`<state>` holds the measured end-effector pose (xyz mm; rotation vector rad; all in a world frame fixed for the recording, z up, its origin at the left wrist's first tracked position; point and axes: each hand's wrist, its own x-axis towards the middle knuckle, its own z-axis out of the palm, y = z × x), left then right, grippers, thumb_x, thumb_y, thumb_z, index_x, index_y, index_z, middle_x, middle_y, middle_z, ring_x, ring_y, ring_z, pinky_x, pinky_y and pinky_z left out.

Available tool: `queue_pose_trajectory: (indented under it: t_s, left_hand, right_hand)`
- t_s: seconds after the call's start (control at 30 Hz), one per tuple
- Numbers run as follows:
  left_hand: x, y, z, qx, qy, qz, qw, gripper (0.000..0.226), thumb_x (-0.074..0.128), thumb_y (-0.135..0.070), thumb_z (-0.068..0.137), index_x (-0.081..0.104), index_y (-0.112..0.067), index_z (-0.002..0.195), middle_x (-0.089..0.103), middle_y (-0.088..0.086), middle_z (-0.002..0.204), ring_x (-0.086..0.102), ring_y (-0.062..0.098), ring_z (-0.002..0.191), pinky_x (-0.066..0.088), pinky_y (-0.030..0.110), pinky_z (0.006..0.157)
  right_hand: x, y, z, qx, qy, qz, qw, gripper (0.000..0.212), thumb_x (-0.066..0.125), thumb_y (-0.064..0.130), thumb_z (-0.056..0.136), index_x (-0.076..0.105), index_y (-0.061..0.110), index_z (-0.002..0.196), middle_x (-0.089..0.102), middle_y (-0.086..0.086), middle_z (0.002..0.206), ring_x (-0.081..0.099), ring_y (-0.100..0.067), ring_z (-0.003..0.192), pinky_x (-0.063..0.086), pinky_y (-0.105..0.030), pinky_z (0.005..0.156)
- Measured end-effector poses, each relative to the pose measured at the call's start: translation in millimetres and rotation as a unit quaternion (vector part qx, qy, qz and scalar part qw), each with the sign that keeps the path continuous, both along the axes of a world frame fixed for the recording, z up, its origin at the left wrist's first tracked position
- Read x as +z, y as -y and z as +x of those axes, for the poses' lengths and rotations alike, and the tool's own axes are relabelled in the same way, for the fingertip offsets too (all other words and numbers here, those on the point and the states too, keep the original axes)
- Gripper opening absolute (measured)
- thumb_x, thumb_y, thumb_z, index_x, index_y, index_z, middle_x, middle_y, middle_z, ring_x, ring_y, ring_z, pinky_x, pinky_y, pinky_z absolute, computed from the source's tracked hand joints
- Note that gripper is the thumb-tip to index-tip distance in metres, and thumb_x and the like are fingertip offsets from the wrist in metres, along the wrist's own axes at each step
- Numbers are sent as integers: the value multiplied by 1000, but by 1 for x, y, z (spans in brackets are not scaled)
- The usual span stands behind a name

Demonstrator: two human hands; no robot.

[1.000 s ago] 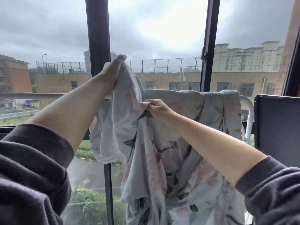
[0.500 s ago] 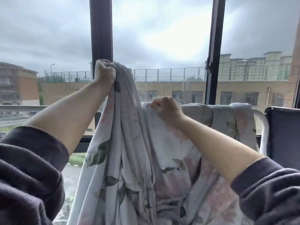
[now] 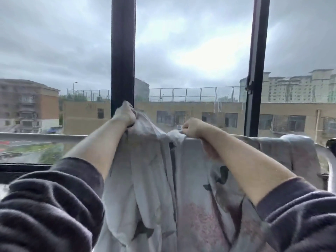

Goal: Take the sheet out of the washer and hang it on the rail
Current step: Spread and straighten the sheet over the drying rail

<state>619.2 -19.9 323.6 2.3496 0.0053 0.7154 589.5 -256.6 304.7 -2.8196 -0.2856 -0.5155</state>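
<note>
Overcast sky point(image 3: 54, 42) and apartment blocks point(image 3: 300, 88) are filling the window point(image 3: 123, 51) behind the rail point(image 3: 41, 138). I am holding the sheet point(image 3: 152, 179) with both hands: the left hand point(image 3: 125, 115) is clenching a bunched fold above the rail, the right hand point(image 3: 192, 127) is pinching its top edge at rail height. Risk, in my judgement: the undraped left portion is pulling downward and could drag the draped right part off. Fabric is appearing pale grey, floral-printed, creased, limp.
</note>
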Motion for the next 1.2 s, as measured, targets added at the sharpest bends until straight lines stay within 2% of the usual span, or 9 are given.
queue_pose_trajectory:
  t_s: [0.13, 0.23, 0.37, 0.47, 0.63, 0.77, 0.87, 0.97, 1.2]
  left_hand:
    - [-12, 1, -2, 5, -344, 238, 908, 28, 52, -19, 94, 64, -3, 113, 63, 5, 104, 57, 21, 94, 45, 32, 84]
    - [-12, 8, -13, 33, -298, 281, 912, 24, 51, -15, 93, 64, -3, 110, 57, 5, 101, 52, 21, 90, 43, 31, 80]
    - [-12, 6, -22, 119, -73, 210, 968, 12, 49, -9, 85, 58, -3, 79, 62, 13, 99, 59, 32, 91, 48, 34, 75]
    - [-9, 15, -50, 132, 127, 196, 963, 18, 45, -13, 88, 61, -8, 97, 65, 14, 95, 61, 34, 90, 42, 33, 70]
    - [-61, 34, -116, 54, 302, 206, 929, 8, 50, -20, 85, 53, -14, 81, 57, 1, 75, 54, 24, 69, 45, 34, 64]
    - [-110, 50, -153, 83, 307, 271, 909, 30, 51, -47, 79, 39, -21, 71, 53, -3, 68, 53, 22, 60, 47, 33, 61]
    - [-128, 79, -166, 159, 109, 287, 938, 53, 43, -73, 78, 48, -21, 86, 63, -1, 84, 65, 25, 81, 44, 31, 67]
    - [-127, 98, -157, 204, 41, 281, 937, 35, 49, -50, 86, 55, -17, 96, 69, 5, 98, 65, 29, 94, 41, 31, 69]
    - [-77, 66, -148, 94, 165, -152, 970, 15, 43, -21, 93, 54, -10, 94, 64, 18, 91, 60, 33, 84, 48, 35, 71]
  right_hand:
    - [4, -15, -23, 141, -40, 90, 985, 42, 42, 38, 100, 66, 5, 109, 66, -6, 104, 60, -19, 96, 46, -28, 83]
    - [2, -29, -42, 211, -133, 50, 967, 49, 39, 47, 98, 69, 9, 103, 65, 7, 92, 56, -4, 80, 45, -18, 77]
    - [1, -31, -46, 244, -134, 99, 955, 45, 50, 23, 99, 50, 19, 54, 44, 16, 35, 38, 1, 31, 32, -8, 39]
    - [1, -31, -44, 258, -120, 94, 954, 47, 54, 28, 96, 54, 20, 50, 45, 14, 37, 33, -1, 33, 29, -9, 40]
    - [-1, -27, -39, 230, -79, 84, 966, 36, 58, 37, 92, 62, 10, 68, 48, -1, 62, 38, -10, 55, 33, -23, 56]
    - [0, -23, -36, 220, -74, 121, 965, 40, 58, 38, 91, 69, 1, 80, 55, -4, 70, 44, -16, 64, 36, -27, 62]
    - [0, -23, -38, 219, -71, 167, 959, 34, 58, 35, 92, 62, 15, 65, 51, 3, 54, 41, -11, 48, 35, -23, 52]
    - [1, -22, -38, 255, -103, 227, 934, 31, 54, 27, 96, 63, 13, 69, 56, -1, 66, 49, -11, 59, 42, -21, 57]
    - [3, -11, -29, 276, -127, 303, 903, 31, 47, 26, 99, 65, 14, 77, 68, 5, 68, 59, -13, 71, 43, -11, 52]
